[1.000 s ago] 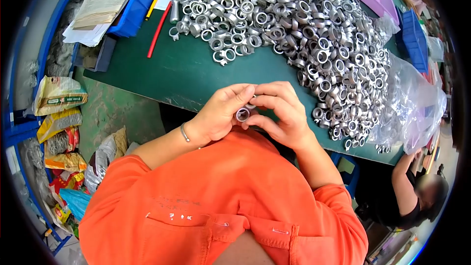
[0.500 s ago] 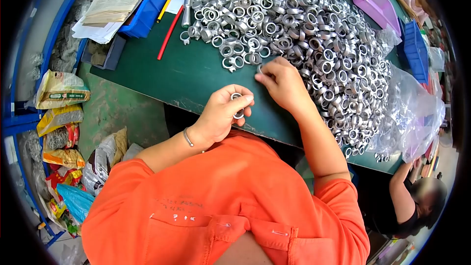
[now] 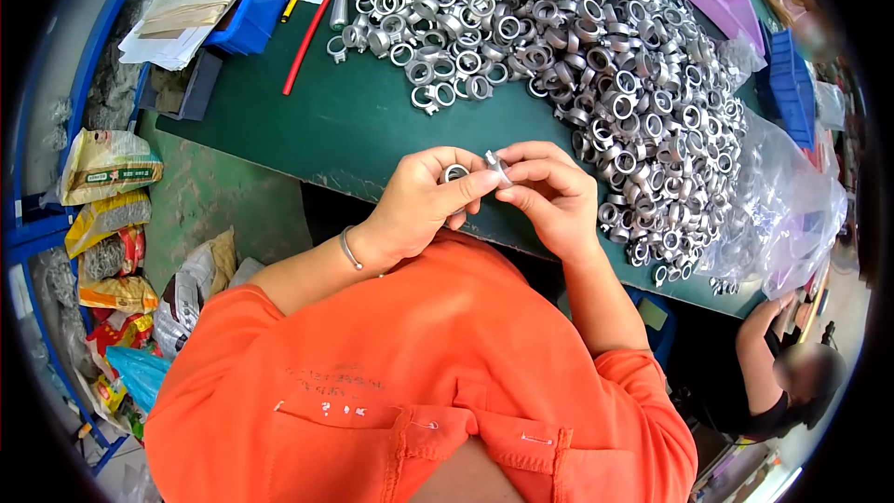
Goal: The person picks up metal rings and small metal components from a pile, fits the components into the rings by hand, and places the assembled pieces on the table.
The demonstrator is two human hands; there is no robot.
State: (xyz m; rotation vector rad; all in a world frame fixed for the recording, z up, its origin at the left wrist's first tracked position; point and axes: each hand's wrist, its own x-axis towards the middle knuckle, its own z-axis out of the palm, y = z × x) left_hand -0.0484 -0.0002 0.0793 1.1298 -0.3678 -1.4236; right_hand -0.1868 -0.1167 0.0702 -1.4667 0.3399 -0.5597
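Green surface (image 3: pixel 307 144) heaped with metal rings (image 3: pixel 615 65); near its edge, the left hand (image 3: pixel 419 197) pinches one ring (image 3: pixel 453 169), the right hand (image 3: pixel 557 194) another metal piece (image 3: pixel 496 167) just beside it. Light fingertip grips probably keep both visible and steady.

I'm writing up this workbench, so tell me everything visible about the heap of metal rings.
The heap of metal rings is a large, loose mass of small, silver-grey, metallic-looking pieces, some shiny, others duller and darker. Many show a round opening, some with a small lug on the band. They lie jumbled at varied angles, some flat, some on edge, piled over one another, thinning toward the margins. The heap rests on the green tabletop, and clear plastic lies along its right edge.
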